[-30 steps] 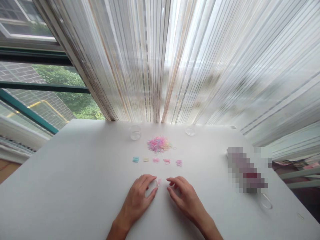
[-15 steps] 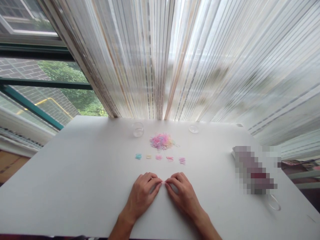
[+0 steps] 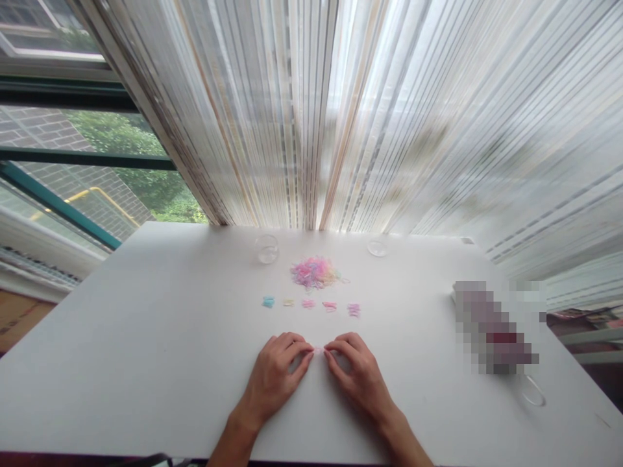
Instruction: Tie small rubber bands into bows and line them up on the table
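Note:
Between my two hands a small pink rubber band [image 3: 318, 350] is stretched, low over the white table. My left hand [image 3: 282, 363] pinches one end between thumb and forefinger. The other end is pinched the same way by my right hand [image 3: 355, 366]. Just beyond them, small bunches of bands lie in a row: blue [image 3: 268, 302], yellow [image 3: 289, 303], light pink [image 3: 308, 303], deeper pink [image 3: 329, 306] and purple [image 3: 354, 310]. Behind the row is a loose pile of mixed pastel bands [image 3: 315, 272].
A clear round container [image 3: 267, 250] stands at the back left of the table [image 3: 146, 363], and a clear lid [image 3: 378, 248] lies at the back right. A blurred-out object [image 3: 494, 327] with a loop strap [image 3: 533, 390] lies on the right. Striped curtains [image 3: 311, 117] hang along the far edge.
My fingertips have moved slightly apart, so more of the pink band shows between them. The whole view has shifted a little; the bunches and pile lie as before.

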`<act>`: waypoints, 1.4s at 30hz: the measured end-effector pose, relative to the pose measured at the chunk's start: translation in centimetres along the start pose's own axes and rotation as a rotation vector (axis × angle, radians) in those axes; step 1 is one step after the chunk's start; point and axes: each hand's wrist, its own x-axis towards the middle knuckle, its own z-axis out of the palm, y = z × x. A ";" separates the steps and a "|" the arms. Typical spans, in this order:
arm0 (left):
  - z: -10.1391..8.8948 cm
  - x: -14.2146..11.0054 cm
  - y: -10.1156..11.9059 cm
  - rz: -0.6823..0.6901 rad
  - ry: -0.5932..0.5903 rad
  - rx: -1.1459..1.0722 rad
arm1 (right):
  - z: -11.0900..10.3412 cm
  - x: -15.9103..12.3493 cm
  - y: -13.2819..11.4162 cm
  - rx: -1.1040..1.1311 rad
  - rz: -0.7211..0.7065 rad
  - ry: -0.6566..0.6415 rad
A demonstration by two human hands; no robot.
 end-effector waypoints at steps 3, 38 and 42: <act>-0.2 0.0 0.2 -0.008 0.017 0.012 | 0.1 -0.1 0.2 0.003 0.002 -0.002; 0.0 -0.4 0.0 0.027 0.032 -0.107 | 0.1 -0.1 0.1 -0.037 -0.052 -0.014; 0.0 -0.4 0.0 0.006 0.024 -0.117 | 0.1 0.0 0.0 -0.027 -0.051 -0.009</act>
